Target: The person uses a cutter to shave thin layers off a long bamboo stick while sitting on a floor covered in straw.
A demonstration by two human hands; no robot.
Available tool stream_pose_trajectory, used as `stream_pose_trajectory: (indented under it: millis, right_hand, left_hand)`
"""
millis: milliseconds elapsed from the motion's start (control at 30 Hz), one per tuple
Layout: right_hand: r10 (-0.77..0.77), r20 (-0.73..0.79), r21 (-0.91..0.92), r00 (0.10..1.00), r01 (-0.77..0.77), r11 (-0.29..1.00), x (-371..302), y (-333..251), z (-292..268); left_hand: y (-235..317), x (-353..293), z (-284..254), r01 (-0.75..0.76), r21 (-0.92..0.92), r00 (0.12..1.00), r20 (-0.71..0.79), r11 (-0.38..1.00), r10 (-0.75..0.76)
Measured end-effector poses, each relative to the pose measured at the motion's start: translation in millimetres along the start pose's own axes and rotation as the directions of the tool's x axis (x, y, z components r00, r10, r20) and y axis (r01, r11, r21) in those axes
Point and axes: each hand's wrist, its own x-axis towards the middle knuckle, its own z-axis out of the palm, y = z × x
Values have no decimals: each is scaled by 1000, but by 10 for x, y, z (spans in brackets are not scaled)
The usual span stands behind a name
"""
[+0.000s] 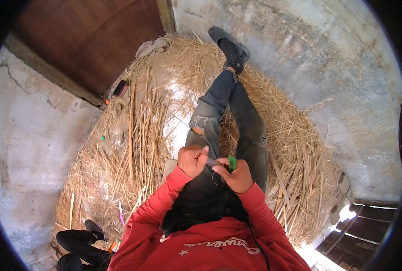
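Note:
Over my lap, my left hand (193, 161) is closed, thumb up, around one end of a short greyish, slightly see-through piece (213, 162). A speck of red shows between its fingers. Close beside it on the right, my right hand (240, 177) is closed too, its fingers at the other end of the grey piece. A bright green flat piece (232, 163) sticks up from the right hand's grip. Below the hands curves a thin dark strand (214, 178). What kind of thing the grey and green pieces are, I cannot make out.
Straw (278, 104) covers the floor around my stretched-out, crossed legs. Long split sticks (132, 126) lie to the left; more sticks (291, 189) lie right. A dark red object (120, 88) and a cloth (152, 47) lie near the brown door (88, 40). Another person's leg (81, 246) shows lower left.

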Motion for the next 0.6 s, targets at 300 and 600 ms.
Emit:
stream_pose_trajectory:
  millis: [300, 600]
  right_hand:
    - [259, 149, 508, 954, -299, 808, 35, -7, 23]
    - [245, -2, 513, 970, -209, 833, 76, -164, 104]
  left_hand:
    - [100, 119, -16, -91, 1, 996, -1, 996, 91]
    - [128, 137, -64, 77, -19, 997, 33, 997, -76]
